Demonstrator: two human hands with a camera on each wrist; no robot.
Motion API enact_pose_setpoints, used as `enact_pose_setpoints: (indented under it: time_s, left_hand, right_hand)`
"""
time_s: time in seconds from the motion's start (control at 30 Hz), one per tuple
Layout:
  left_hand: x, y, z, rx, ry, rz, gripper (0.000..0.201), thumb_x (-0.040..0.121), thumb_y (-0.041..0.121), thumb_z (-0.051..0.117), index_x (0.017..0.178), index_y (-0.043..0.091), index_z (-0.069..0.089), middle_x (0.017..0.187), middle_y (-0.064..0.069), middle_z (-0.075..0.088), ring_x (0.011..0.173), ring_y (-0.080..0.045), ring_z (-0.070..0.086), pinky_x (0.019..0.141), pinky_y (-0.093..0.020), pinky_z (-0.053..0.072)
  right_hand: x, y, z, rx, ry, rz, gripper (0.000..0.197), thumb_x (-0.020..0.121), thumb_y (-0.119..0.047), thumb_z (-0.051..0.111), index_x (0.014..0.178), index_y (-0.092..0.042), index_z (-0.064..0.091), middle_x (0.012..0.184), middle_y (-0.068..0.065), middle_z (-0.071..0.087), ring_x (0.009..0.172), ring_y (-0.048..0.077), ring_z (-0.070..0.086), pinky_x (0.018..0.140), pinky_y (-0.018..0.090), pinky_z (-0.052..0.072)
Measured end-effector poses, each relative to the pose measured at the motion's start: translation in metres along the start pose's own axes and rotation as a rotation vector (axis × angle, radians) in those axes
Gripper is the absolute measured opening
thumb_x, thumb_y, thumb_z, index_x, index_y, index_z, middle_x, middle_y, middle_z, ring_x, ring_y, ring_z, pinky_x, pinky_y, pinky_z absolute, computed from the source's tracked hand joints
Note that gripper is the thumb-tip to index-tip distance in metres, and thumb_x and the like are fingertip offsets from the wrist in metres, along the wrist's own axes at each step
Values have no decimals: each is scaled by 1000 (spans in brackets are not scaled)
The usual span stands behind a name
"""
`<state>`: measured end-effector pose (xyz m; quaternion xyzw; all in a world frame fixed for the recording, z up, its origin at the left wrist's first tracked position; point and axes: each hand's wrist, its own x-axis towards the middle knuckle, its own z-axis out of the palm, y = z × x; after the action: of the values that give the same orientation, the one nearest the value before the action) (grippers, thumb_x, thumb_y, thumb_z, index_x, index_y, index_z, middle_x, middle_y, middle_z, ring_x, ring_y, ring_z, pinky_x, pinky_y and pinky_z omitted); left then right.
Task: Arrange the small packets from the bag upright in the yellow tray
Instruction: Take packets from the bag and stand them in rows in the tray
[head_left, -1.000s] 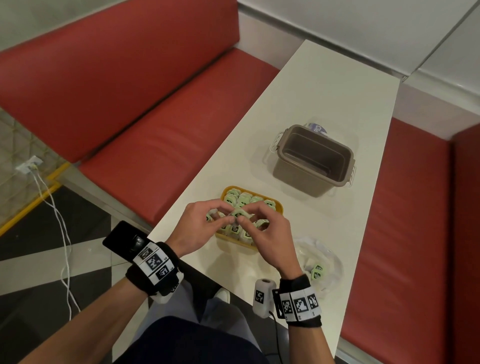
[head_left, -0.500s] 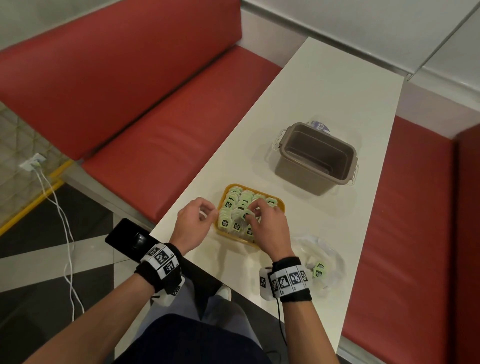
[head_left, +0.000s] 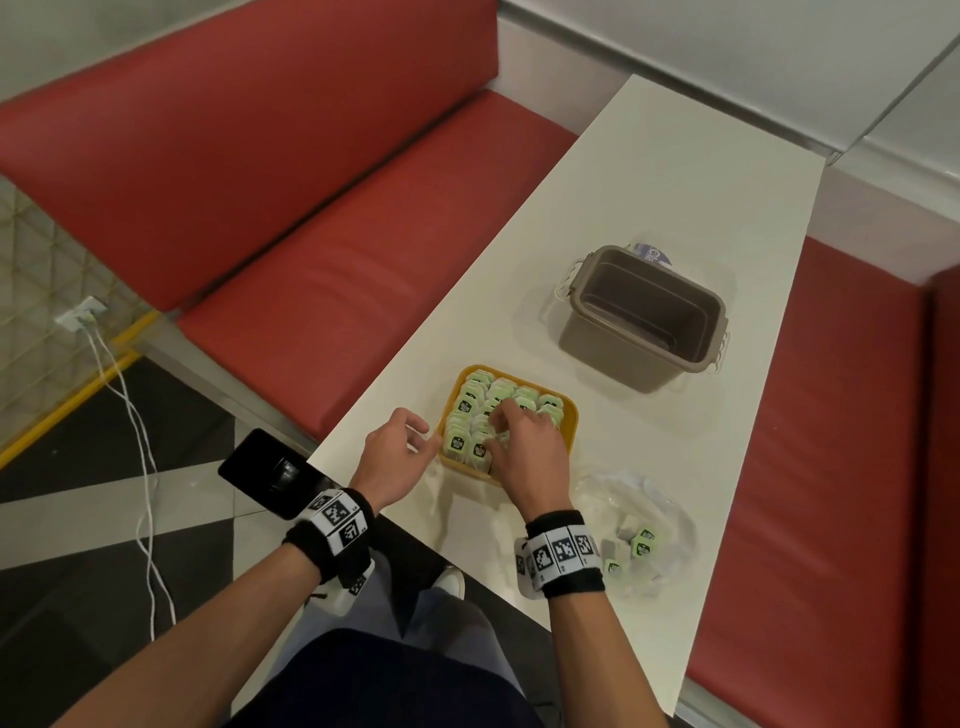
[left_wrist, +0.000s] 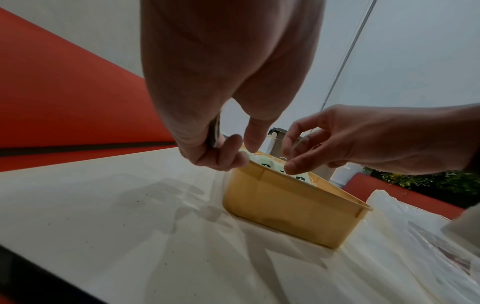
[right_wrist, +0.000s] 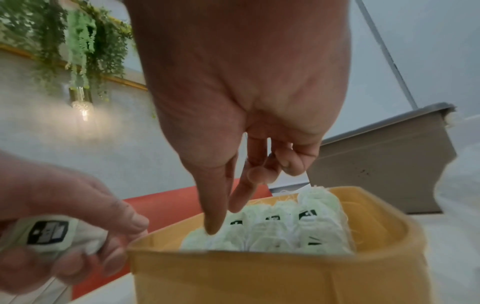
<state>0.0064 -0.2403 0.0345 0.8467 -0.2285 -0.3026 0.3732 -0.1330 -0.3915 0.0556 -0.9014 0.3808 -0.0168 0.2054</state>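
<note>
A spare packet (right_wrist: 49, 231) is being pinched in the left hand (head_left: 397, 457) beside the yellow tray (head_left: 569, 431); upright packets (head_left: 467, 405) there are being touched by the right hand's (head_left: 524, 452) loosely extended fingers (right_wrist: 215, 209).

Head view from above — wrist views low, close, sharing the yellow tray (head_left: 570, 415).

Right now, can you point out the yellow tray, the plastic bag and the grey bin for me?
yellow tray (head_left: 569, 423), head view, bare right rim.
plastic bag (head_left: 670, 506), head view, crumpled clear film at its right side.
grey bin (head_left: 613, 332), head view, front outer wall.
</note>
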Motion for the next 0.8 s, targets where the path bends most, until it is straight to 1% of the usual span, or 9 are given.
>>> enact_pose_setpoints:
  time_s: [0.07,0.17,0.33,0.43,0.53,0.6,0.67,0.73,0.8]
  left_hand:
    - [-1,2,1,4,-32,-21,26,99,39,74,109,22,58,87,1,74,83,-14,70,65,-24,45]
    - [-4,6,4,2,-54,-38,19,102,30,70,111,21,57,79,-2,76,79,-13,70,63,-25,43]
    - [-8,10,5,1,-46,-38,13,103,24,67,109,22,56,71,-1,77,82,-14,69,63,-24,42]
    - [-10,11,4,-4,-54,-35,13,102,24,68,108,23,56,70,-1,77,84,-14,69,66,-26,43]
    - [-13,12,0,-18,-65,-35,16,102,27,70,108,23,56,70,-3,76,82,-14,70,66,-28,43]
    - [-16,12,-6,-40,-67,-47,19,101,28,72,109,24,55,72,-4,77,77,-11,71,66,-28,44]
    - [-21,15,-13,-99,-87,-53,24,99,22,73,113,26,55,76,-3,77,70,-9,69,67,-28,46]
    - [-26,22,-19,-258,-132,-78,29,96,11,69,119,24,57,77,0,72,68,-11,63,69,-29,45]
    - [-30,32,-24,-495,-182,-139,30,97,6,60,124,18,60,78,-5,60,72,-15,53,67,-30,40]
  right_hand:
    - [-1,1,-3,-61,-22,-43,26,87,-38,85,103,-31,65,103,-4,73,106,27,60,89,43,50]
    - [0,0,3,-160,-86,-104,25,86,-51,84,95,-33,68,106,-7,70,117,26,53,99,45,44]
    - [5,-2,13,-251,-37,-133,26,84,-47,87,84,-33,66,99,-9,65,112,27,51,91,44,39]
    - [7,-3,15,-271,-34,-130,37,77,-61,88,85,-31,68,102,-8,67,114,28,51,92,45,39]
    - [6,-3,15,-261,-22,-138,39,79,-66,84,87,-31,69,105,-8,67,116,27,51,92,45,37]
    - [4,-4,9,-218,-14,-119,36,82,-66,82,94,-33,73,110,-9,68,121,27,50,95,45,39]
    - [4,-5,-2,-113,20,-85,30,89,-63,77,100,-35,75,109,-11,68,117,25,52,95,45,43]
    - [0,-7,-13,105,54,-103,18,96,-54,72,98,-36,73,95,-16,66,103,20,59,90,45,49]
    - [-8,-13,-26,386,77,-132,10,98,-44,73,95,-35,72,85,-16,66,87,9,62,81,40,53]
